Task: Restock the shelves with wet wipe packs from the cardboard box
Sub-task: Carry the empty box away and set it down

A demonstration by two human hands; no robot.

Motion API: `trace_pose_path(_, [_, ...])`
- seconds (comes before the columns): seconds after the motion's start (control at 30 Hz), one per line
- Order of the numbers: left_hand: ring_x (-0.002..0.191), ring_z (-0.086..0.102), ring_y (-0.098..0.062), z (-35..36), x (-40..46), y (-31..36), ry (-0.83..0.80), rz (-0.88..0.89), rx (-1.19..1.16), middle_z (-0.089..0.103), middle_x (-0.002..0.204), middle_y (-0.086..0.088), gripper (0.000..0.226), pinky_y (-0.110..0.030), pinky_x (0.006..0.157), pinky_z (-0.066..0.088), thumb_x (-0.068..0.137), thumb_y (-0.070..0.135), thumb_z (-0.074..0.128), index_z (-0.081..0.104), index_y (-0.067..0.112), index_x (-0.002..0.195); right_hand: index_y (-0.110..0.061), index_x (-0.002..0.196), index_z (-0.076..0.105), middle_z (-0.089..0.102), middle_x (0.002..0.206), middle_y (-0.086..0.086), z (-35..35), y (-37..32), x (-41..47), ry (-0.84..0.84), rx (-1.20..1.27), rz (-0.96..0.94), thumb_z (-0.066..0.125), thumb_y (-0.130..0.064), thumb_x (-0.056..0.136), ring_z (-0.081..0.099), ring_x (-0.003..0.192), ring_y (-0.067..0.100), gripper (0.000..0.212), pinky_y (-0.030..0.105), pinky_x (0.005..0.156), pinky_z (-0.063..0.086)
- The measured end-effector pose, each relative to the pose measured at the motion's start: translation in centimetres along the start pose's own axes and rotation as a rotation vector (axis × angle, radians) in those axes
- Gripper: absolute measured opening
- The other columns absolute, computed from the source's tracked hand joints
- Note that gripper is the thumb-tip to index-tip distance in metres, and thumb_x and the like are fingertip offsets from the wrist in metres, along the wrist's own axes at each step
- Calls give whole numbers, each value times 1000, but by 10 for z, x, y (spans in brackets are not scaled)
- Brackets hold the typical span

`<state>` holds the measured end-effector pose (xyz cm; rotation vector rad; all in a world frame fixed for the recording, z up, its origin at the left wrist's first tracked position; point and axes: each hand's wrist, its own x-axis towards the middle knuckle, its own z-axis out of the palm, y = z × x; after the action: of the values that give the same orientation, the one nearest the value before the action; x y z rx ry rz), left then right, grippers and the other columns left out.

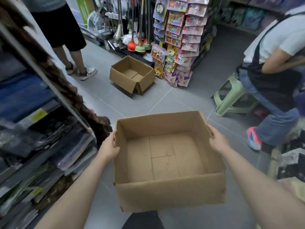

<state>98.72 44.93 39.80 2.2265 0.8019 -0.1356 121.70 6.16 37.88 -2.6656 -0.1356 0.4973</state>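
**While carrying an emptied box**

Between the hands, cardboard box (168,162), no wet wipe packs visible inside. Left hand (109,147) and right hand (218,140) clamped on opposite walls. Probably restocking finished; next, setting down beside second box (132,75) ahead.

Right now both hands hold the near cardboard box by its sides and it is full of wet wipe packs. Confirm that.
Not quite. The head view shows the left hand and right hand holding the cardboard box by its sides, but it is empty: only its bare bottom shows.
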Motion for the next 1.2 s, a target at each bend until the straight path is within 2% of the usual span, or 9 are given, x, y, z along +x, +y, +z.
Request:
trace_pose_path(0.07, [105, 58, -28, -2, 48, 25, -21, -2, 7, 55, 130, -8, 82, -37, 88, 48, 74, 4, 57, 25, 23, 147, -53, 138, 23, 58, 129, 9, -19, -14, 50, -9, -8, -3, 39, -11, 85, 57, 111, 35, 70, 44, 93, 48])
trace_pose_path(0.23, [98, 60, -29, -3, 155, 107, -63, 11, 21, 48, 135, -9, 80, -29, 74, 45, 80, 1, 58, 21, 21, 148, -38, 145, 29, 59, 128, 11, -76, -40, 149, 18, -11, 17, 39, -2, 89, 56, 111, 36, 67, 38, 90, 45])
trace_pose_path(0.4, [110, 56, -33, 24, 256, 191, -40, 61, 32, 46, 140, -11, 77, -39, 89, 48, 81, 4, 61, 25, 19, 147, -38, 142, 33, 58, 130, 12, -121, -25, 256, 52, 55, -3, 40, -1, 81, 57, 111, 35, 72, 41, 93, 47])
trace_pose_path(0.53, [98, 59, -28, 57, 341, 261, -49, 61, 75, 49, 137, -9, 80, -41, 78, 54, 81, 8, 60, 20, 28, 147, -36, 143, 32, 59, 127, 10, -160, -10, 348, 68, 7, 34, 41, 1, 85, 57, 110, 35, 70, 35, 86, 44])
trace_pose_path(0.63, [106, 56, -29, 83, 393, 313, -64, 47, 83, 47, 139, -11, 86, -41, 80, 51, 79, 5, 61, 15, 26, 149, -39, 143, 30, 59, 125, 11, -197, -2, 429, 43, 5, 24, 39, 0, 88, 59, 103, 35, 68, 31, 75, 42])
trace_pose_path(0.73, [118, 51, -30, 100, 446, 362, -86, 17, 139, 40, 144, -13, 94, -40, 88, 51, 78, 7, 63, 5, 25, 151, -47, 140, 28, 60, 122, 14, -236, 2, 508, 67, 12, -1, 36, -2, 87, 60, 96, 35, 70, 35, 80, 48])
trace_pose_path(0.87, [121, 47, -31, 124, 508, 419, -82, 9, 162, 30, 148, -15, 99, -37, 88, 49, 79, 8, 63, -4, 21, 151, -47, 141, 28, 62, 111, 17, -287, -4, 603, 159, -30, -75, 34, 1, 89, 58, 95, 38, 71, 38, 81, 46])
trace_pose_path(1.03, [119, 49, -31, 158, 586, 478, -100, -30, 200, 18, 152, -15, 98, -25, 73, 46, 82, 6, 60, -11, 16, 149, -52, 140, 24, 61, 121, 14, -340, -17, 705, 231, -75, -174, 28, -1, 92, 57, 102, 42, 71, 39, 83, 44])
trace_pose_path(1.2, [122, 43, -34, 201, 667, 543, -108, -89, 89, 18, 147, -19, 93, -29, 85, 45, 82, -4, 53, -9, 10, 149, -51, 140, 27, 58, 129, 11, -386, -34, 806, 294, -88, -205, 27, 2, 93, 55, 108, 41, 71, 41, 89, 45])
